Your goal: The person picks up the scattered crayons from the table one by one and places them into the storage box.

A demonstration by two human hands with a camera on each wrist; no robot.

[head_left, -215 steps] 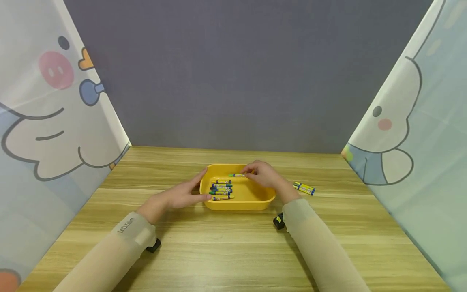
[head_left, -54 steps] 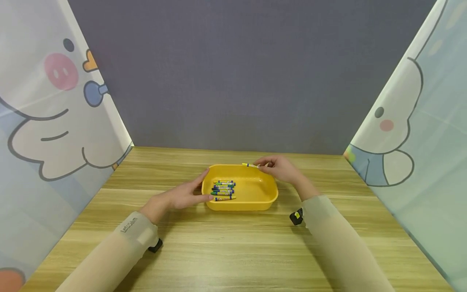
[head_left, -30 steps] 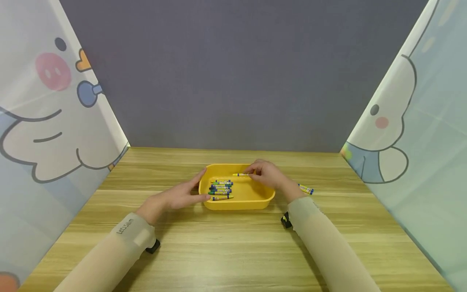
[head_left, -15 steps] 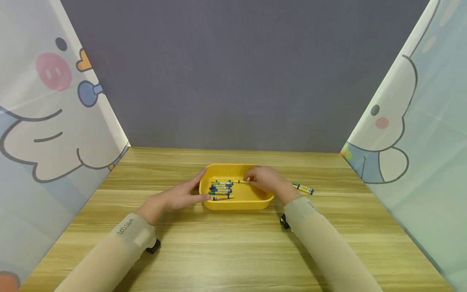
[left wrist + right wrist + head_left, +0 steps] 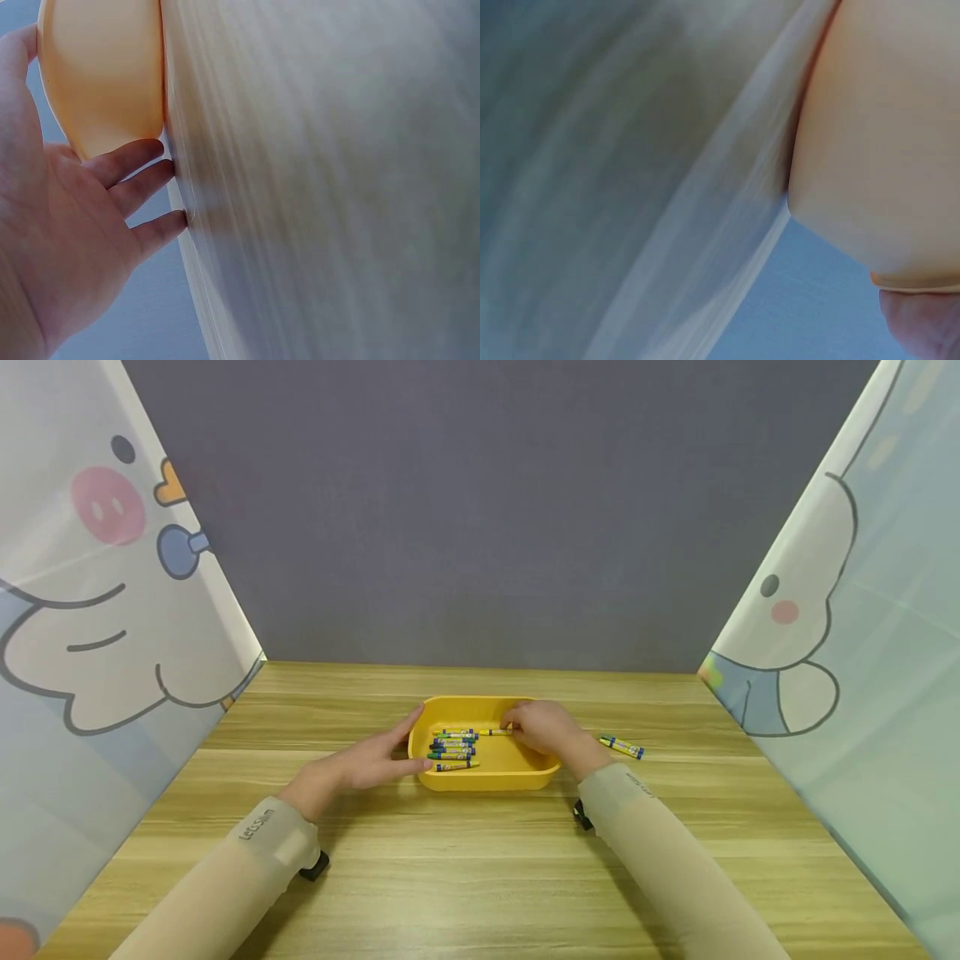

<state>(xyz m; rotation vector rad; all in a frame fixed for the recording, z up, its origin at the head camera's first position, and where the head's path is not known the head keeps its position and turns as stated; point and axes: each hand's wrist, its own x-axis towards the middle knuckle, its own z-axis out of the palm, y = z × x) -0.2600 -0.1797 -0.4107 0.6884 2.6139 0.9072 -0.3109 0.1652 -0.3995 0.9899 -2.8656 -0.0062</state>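
Note:
In the head view a yellow plastic tray [image 5: 483, 782] stands on the wooden table. My left hand [image 5: 367, 762] lies spread along its left end, thumb on the near rim; in the left wrist view the fingers [image 5: 142, 187] are fairly straight against the outer wall. Several crayons [image 5: 453, 757] in blue-and-yellow wrappers lie side by side in the tray's left part. My right hand [image 5: 545, 727] reaches over the right end and pinches a yellow crayon [image 5: 495, 732] low over the tray floor, right of the row. Its fingertips partly hide that crayon's right end.
One green-tipped crayon [image 5: 622, 747] lies on the table right of the tray, beside my right wrist. A dark grey panel [image 5: 480, 527] rises behind the table [image 5: 450, 877], and cartoon-printed sheets [image 5: 97, 610] hang at both sides.
A light green crayon joined the row earlier. My right hand brought a yellow crayon from the right over the rim and lowered it into the tray. My left hand stayed at the tray's left end.

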